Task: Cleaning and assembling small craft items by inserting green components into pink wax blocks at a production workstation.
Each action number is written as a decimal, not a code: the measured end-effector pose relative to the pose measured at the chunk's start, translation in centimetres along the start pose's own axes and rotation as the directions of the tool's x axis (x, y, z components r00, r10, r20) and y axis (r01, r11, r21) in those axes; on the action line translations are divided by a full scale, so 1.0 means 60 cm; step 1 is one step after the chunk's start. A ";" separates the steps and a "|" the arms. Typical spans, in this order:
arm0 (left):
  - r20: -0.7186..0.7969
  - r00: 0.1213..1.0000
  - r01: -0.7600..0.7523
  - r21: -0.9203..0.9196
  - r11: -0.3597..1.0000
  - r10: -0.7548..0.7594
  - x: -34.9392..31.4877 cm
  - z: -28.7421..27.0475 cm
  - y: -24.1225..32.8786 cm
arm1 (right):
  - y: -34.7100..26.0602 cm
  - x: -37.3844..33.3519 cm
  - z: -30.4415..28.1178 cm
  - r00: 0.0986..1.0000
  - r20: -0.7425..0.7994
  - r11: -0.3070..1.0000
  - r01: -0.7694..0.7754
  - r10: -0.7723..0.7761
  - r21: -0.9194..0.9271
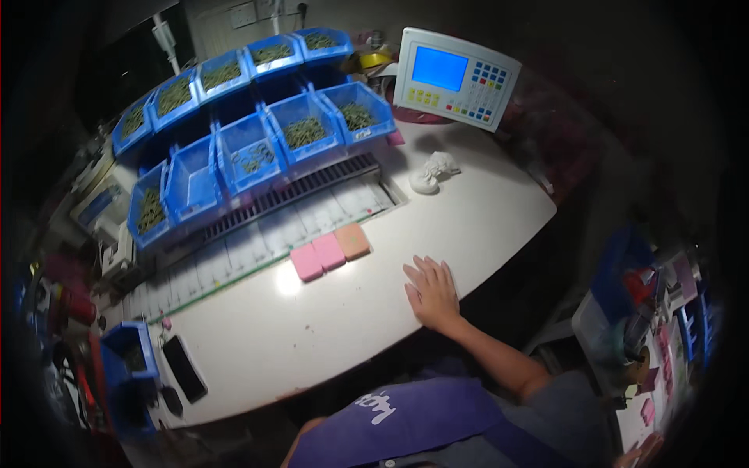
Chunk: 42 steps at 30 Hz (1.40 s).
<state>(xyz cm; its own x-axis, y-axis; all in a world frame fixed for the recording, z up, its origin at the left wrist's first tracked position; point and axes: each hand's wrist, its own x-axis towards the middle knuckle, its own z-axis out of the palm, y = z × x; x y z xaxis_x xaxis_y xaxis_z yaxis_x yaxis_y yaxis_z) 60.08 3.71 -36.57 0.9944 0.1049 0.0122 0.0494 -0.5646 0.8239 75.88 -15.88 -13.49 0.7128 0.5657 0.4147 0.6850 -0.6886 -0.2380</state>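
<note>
My right hand (434, 298) rests palm down on the white tabletop (476, 222) near its front edge, fingers stretched out and holding nothing. To its left lie two pink blocks (317, 258) and an orange block (352, 241), side by side and apart from the hand. Farther off, a knotted white bundle (434, 172) sits on the table. My left hand is out of view; only a bit of bare skin shows at the lower edge beside the purple apron (406, 421).
Blue bins (304, 132), several with small greenish pieces, stand in two tiers behind a slotted strip (292, 191). A keypad console (456, 78) with a lit screen stands at the back. A black phone (184, 368) lies front left, by a blue bin (129, 351). Another person's hand (640, 452) shows lower right.
</note>
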 end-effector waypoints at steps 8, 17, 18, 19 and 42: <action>-0.233 0.943 0.269 0.104 0.958 -0.239 -0.187 -0.006 -0.004 | 0.074 0.041 0.041 0.989 0.039 0.990 0.141 -0.141 0.006; -0.253 0.918 0.343 0.122 0.931 -0.305 -0.221 -0.049 0.125 | 0.060 0.090 0.032 0.995 -0.020 0.957 0.100 -0.099 0.274; -0.276 0.931 0.304 0.224 0.926 -0.239 -0.221 -0.051 0.134 | 0.062 0.091 0.033 0.995 -0.021 0.956 0.101 -0.099 0.275; -0.272 0.933 0.301 0.225 0.927 -0.237 -0.218 -0.056 0.154 | 0.069 0.089 0.036 0.996 -0.031 0.952 0.094 -0.089 0.290; -0.823 0.548 0.009 -0.176 0.984 -0.152 -0.171 -0.183 0.303 | 0.040 0.124 0.059 0.974 -0.097 0.930 0.227 -0.207 0.290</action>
<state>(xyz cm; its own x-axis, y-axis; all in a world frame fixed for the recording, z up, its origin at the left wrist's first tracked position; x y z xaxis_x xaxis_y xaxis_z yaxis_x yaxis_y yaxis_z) 49.75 1.33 -15.49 0.4606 0.8166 0.3478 0.0411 -0.4111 0.9107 83.38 -11.74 -14.07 0.5374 0.6493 0.5381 0.8422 -0.3808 -0.3817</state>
